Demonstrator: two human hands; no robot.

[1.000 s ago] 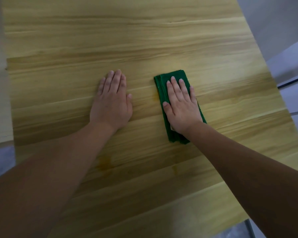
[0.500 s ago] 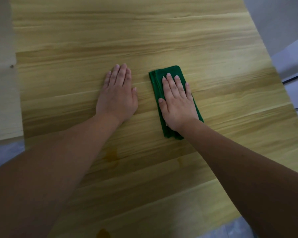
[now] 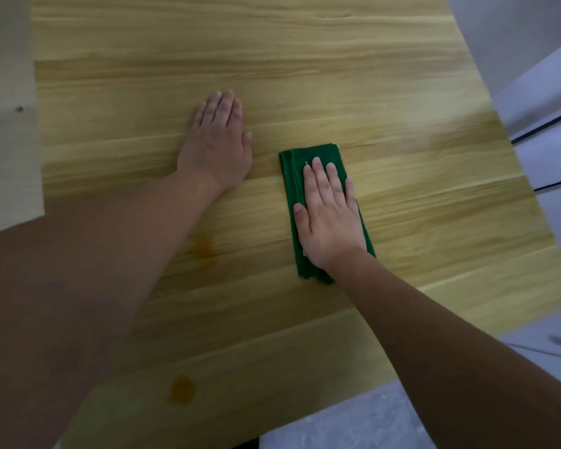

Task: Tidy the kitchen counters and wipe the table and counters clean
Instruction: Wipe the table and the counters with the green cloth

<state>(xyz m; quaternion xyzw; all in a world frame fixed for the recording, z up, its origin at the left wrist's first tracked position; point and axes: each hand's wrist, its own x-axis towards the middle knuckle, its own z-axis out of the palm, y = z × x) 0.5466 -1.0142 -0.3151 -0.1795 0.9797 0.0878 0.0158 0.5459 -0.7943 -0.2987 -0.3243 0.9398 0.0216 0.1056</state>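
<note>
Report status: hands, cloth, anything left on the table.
Right hand flat on green cloth. Left hand flat on bare table. Brownish stains near front edge, unwiped.

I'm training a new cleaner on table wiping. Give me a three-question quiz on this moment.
1. True or false: the right hand presses flat on the folded green cloth.
2. Which does the left hand touch? A) the cloth B) the bare light wooden table C) a spray bottle
3. Fill in: two brownish stains, one small and one fainter, lie ____ the camera than the cloth's far edge.

Key: 1 true; 2 B; 3 nearer
</note>
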